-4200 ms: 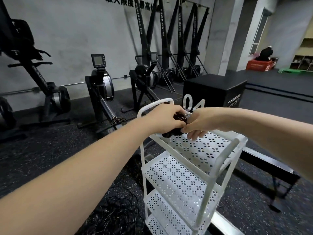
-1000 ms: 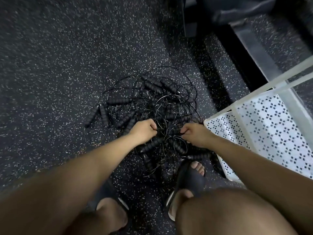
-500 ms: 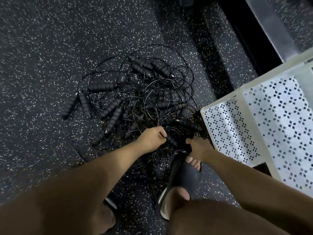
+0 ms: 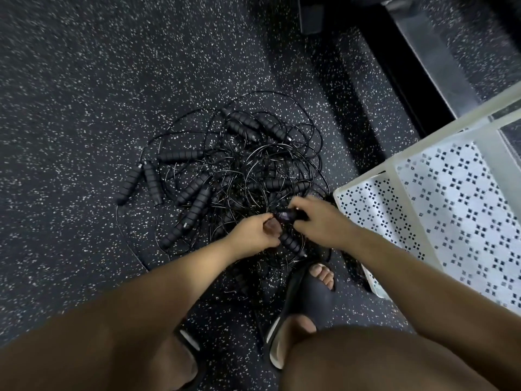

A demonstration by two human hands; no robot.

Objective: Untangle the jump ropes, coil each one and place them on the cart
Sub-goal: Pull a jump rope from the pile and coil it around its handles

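Speckled rubber floor point(image 4: 84, 108) bears tangled black jump ropes point(image 4: 239, 170) beside a white perforated cart point(image 4: 366, 176). Right grip point(image 4: 321, 221) clasps a ribbed handle point(image 4: 287, 215); left grip point(image 4: 253, 232) pinches cord point(image 4: 272, 215).

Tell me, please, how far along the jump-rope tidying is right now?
Done: no coiled rope shows on the cart shelves in view. In hand: the right hand grips one black handle and the left hand pinches its end, over the pile. Left: nearly everything; the tangled pile of ropes lies on the floor beside the cart.
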